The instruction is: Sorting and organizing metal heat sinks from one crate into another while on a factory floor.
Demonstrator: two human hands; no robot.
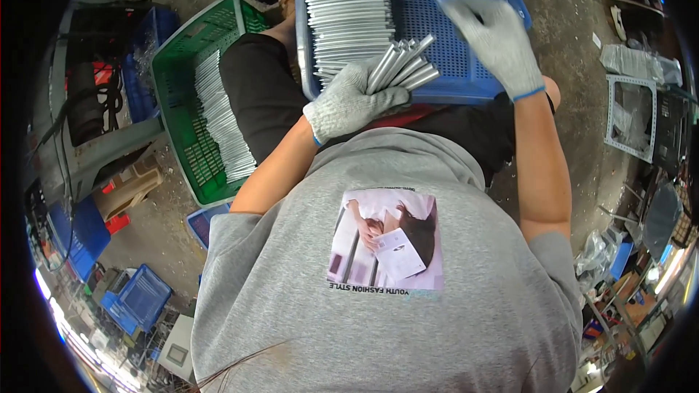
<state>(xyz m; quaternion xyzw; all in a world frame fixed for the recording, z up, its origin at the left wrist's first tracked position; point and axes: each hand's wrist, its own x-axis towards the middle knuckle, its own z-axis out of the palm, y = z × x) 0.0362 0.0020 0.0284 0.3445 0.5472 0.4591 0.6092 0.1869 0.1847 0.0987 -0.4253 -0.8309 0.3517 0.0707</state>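
Observation:
My left hand [357,100], in a pale knitted glove, is closed round a bundle of several short silver metal tubes [405,65]. Their ends fan out to the upper right, over the near rim of a blue plastic basket [455,91]. Inside that basket, on the left, lie many like tubes [349,11] in a neat stack. Above its right part is my gloved right hand [496,42], apart from the bundle. Its thumb and fingers curl into a pinch. The fingertips are blurred, and a thin pale streak shows at them that I cannot make out.
A green plastic crate [169,94] stands left of my leg, with more silver tubes [222,120] in it. Farther left are a grey metal machine frame [109,149] and a blue bin [145,295] on the floor. Shelving and a perforated metal frame [630,118] stand at the right.

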